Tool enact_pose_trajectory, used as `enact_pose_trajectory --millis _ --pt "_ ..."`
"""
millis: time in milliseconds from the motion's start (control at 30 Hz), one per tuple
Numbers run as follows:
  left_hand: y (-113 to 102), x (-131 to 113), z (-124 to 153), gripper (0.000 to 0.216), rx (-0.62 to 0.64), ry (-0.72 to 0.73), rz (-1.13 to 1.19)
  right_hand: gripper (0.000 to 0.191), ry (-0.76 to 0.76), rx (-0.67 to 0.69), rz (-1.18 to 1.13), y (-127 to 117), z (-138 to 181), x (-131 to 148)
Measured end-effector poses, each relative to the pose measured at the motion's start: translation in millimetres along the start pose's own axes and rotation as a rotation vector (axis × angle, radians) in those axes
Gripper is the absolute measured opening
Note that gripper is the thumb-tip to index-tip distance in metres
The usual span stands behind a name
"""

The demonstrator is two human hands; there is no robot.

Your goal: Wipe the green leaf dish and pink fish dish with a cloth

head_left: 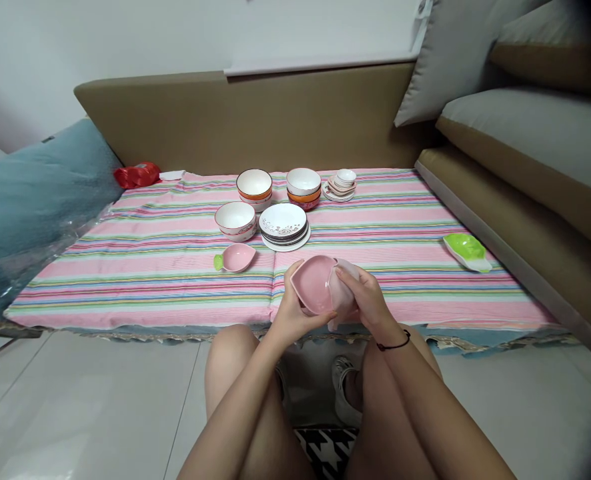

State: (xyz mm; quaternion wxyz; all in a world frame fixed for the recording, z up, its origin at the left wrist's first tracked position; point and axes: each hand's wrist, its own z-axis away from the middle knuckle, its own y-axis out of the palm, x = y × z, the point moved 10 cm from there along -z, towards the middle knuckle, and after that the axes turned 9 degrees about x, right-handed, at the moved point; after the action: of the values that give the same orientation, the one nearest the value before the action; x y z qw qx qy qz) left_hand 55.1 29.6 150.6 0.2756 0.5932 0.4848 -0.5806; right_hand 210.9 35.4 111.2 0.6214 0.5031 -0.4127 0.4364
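A pink bowl [314, 285] with a pointed rim is held up over the front edge of the bench. My left hand [295, 308] grips it from the left and below, thumb along the near side. On the bowl's right side my right hand [368, 293] presses a pale cloth or tissue [343, 297] over the rim, thumb on top. The cloth hides that part of the bowl. To the left lies a similar pink bowl [239, 257] with a green leaf-shaped handle, and behind it are stacked plates [283, 221].
Stacked bowls [254, 183], more bowls [303, 183] and small dishes [344, 180] stand farther back on the striped cloth [375, 233]. A green leaf-shaped dish [466, 251] lies right, beside cushions [505, 193]. A red package [138, 175] sits at the far left.
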Motion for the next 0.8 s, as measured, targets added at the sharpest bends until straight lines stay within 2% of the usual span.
enact_pose_trajectory --millis 400,567,800 --pt "-21.1 1.5 -1.9 0.101 -0.164 0.067 -0.035 0.035 -0.021 0.115 -0.123 7.4 -6.2 -4.2" --pt "-10.0 1.2 -0.6 0.103 -0.087 0.035 -0.023 0.042 -0.02 0.068 -0.089 5.0 -4.4 -1.3" --pt "0.6 4.2 -0.4 0.102 -0.007 -0.002 0.042 0.038 -0.032 -0.04 -0.119 -8.0 -6.0 -5.4"
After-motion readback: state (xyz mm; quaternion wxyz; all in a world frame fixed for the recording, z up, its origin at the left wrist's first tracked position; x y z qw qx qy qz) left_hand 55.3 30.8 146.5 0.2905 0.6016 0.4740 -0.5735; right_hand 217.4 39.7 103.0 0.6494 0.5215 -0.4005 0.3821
